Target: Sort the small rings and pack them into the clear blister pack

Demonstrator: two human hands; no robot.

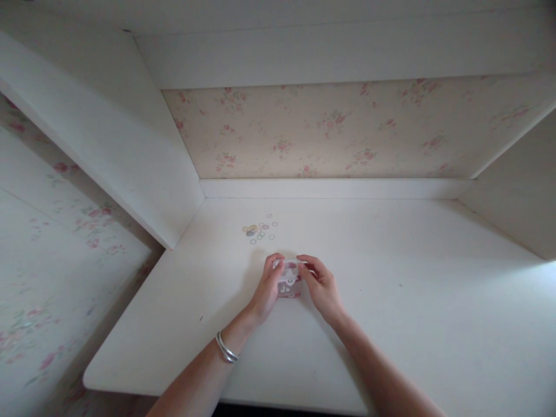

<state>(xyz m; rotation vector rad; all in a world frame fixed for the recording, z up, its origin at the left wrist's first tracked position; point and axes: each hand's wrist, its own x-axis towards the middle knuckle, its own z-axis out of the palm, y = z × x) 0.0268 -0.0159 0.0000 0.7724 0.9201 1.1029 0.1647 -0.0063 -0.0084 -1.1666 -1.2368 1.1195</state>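
Between my two hands is a small clear plastic box (288, 288) with a handle-like white piece on its front and some pinkish-red parts showing. My left hand (268, 286) wraps round its left side, thumb on the top edge. From the right, my right hand (320, 284) has its thumb and fingers closed on the upper right corner. What lies inside the box is too small to make out. Beyond the hands, a loose group of small thin rings (260, 230) in several colours lies on the white desk (391, 347), some overlapping.
White side panels (113, 127) and a low back ledge (339, 189) frame the desk, with floral wallpaper (282, 130) behind. A tiny dark scrap (201, 318) lies left of my hands, and a small speck (401, 285) to the right. The desk's rounded front corner is at lower left.
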